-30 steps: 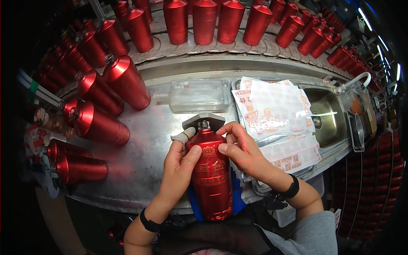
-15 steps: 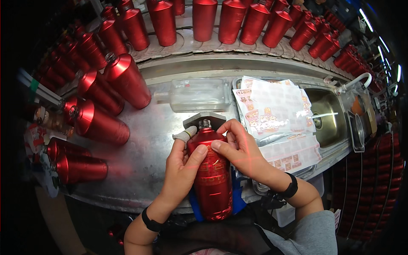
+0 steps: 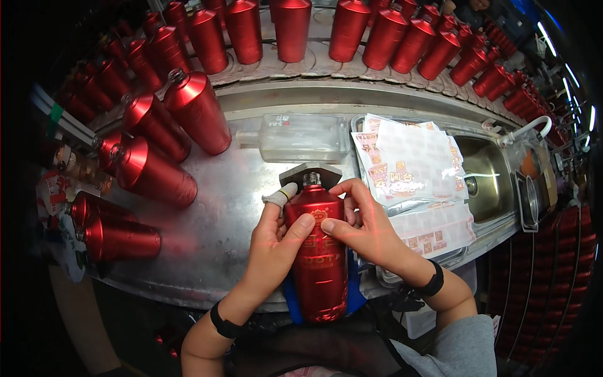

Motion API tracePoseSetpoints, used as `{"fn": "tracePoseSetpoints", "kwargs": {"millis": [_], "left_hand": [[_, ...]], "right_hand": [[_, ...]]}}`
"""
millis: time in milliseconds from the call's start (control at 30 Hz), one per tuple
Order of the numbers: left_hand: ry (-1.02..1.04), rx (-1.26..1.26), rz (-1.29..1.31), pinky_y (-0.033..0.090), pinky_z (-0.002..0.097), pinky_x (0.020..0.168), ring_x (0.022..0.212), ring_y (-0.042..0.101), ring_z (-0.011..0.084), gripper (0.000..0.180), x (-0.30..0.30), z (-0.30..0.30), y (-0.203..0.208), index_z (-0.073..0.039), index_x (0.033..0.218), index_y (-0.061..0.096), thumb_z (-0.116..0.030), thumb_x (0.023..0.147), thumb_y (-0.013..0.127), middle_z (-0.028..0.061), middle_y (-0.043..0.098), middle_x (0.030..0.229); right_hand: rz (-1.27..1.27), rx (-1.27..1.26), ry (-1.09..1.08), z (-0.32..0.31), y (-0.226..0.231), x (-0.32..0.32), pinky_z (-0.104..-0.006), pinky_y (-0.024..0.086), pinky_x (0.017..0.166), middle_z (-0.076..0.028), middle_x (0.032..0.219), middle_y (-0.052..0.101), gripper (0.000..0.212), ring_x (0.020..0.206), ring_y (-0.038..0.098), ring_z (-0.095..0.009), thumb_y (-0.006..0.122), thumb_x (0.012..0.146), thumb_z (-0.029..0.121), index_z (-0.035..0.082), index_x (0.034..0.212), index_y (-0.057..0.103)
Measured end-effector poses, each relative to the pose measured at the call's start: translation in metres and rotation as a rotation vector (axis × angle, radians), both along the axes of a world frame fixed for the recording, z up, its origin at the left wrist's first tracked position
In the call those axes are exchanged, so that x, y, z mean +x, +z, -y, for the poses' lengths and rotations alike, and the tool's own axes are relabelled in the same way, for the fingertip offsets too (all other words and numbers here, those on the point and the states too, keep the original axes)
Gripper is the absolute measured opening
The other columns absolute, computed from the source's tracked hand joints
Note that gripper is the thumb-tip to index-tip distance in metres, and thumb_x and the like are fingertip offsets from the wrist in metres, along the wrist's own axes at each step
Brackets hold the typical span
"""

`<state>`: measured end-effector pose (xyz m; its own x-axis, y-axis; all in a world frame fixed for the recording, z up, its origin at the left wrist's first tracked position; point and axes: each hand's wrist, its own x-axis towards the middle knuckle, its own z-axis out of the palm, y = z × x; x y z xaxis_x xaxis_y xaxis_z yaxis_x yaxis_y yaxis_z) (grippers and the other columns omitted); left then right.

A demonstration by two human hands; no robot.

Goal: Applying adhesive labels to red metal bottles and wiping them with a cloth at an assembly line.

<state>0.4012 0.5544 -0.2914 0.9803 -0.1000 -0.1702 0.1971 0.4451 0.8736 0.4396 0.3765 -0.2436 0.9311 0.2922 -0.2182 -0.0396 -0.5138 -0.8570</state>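
A glossy red bottle (image 3: 321, 270) with a bare threaded neck leans back in front of me, neck pointing away and base close to my body. My left hand (image 3: 276, 235) wraps its left shoulder, the thumb flat on the front; a pale cloth cover sits on one fingertip. From the right, my right hand (image 3: 361, 220) grips the same shoulder, its thumb pressed beside a small gold emblem (image 3: 319, 217). Gold lettering runs below the thumbs. Behind the neck stands a dark angular rest (image 3: 323, 168), and blue material (image 3: 357, 292) shows under the bottle. Parts of my fingers are hidden behind it.
Several red bottles (image 3: 157, 173) stand or lie on the metal worktop's left. Beyond, more red bottles (image 3: 292, 31) line a curved conveyor (image 3: 314, 66). A clear rectangular glass bottle (image 3: 304, 138) lies behind the rest. Printed sticker sheets (image 3: 411, 157) fill a tray beside a sink (image 3: 490, 163).
The bottles on the conveyor have moved to the right. My hands keep their grip on the red bottle, and the emblem now shows more clearly between the thumbs.
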Motion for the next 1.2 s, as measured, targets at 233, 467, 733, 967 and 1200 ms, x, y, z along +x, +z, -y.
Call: {"fn": "tracePoseSetpoints", "kwargs": {"millis": [233,467,733,967,1200], "left_hand": [[-0.003,0.047,0.040,0.046,0.0311,0.099,0.118,0.055,0.0180,0.056,0.001,0.001,-0.001,0.001,0.144,0.035,-0.018,0.097,0.061,0.0155,0.051,0.134],[0.009,-0.021,0.016,0.044,0.0312,0.102,0.122,0.053,0.0196,0.060,-0.003,-0.001,-0.005,0.002,0.146,0.032,-0.018,0.097,0.061,0.0169,0.049,0.137],[-0.139,-0.098,-0.075,0.043,0.0345,0.104,0.125,0.052,0.0215,0.082,-0.025,-0.007,0.000,-0.003,0.153,0.010,-0.015,0.093,0.065,0.0200,0.047,0.140],[-0.178,-0.059,-0.100,0.044,0.0351,0.103,0.123,0.053,0.0216,0.090,-0.023,-0.011,0.003,-0.004,0.154,0.008,-0.014,0.089,0.070,0.0197,0.047,0.139],[-0.151,-0.009,-0.065,0.044,0.0346,0.102,0.122,0.054,0.0215,0.092,-0.022,-0.008,0.006,-0.003,0.154,0.008,-0.014,0.088,0.072,0.0202,0.049,0.137]], "right_hand": [[-0.039,0.131,-0.010,0.003,-0.003,0.001,-0.0268,0.034,0.056,0.001,0.067,0.040,0.052,0.061,0.039,-0.008,0.075,0.080,0.032,0.003,0.114,0.050],[-0.036,0.099,0.027,0.008,-0.003,-0.002,-0.0249,0.036,0.058,0.002,0.072,0.041,0.052,0.062,0.040,-0.006,0.073,0.084,0.029,0.004,0.122,0.048],[-0.148,0.142,0.016,0.010,0.000,-0.024,-0.0203,0.037,0.058,0.001,0.081,0.041,0.073,0.064,0.041,-0.004,0.074,0.087,0.026,0.008,0.144,0.033],[-0.170,0.165,0.047,0.012,0.007,-0.024,-0.0204,0.037,0.058,0.002,0.081,0.041,0.074,0.065,0.041,-0.004,0.075,0.086,0.026,0.008,0.145,0.033],[-0.164,0.182,0.028,0.012,0.001,-0.023,-0.0204,0.039,0.059,0.002,0.082,0.042,0.074,0.065,0.042,-0.004,0.075,0.085,0.023,0.010,0.145,0.033]]}}
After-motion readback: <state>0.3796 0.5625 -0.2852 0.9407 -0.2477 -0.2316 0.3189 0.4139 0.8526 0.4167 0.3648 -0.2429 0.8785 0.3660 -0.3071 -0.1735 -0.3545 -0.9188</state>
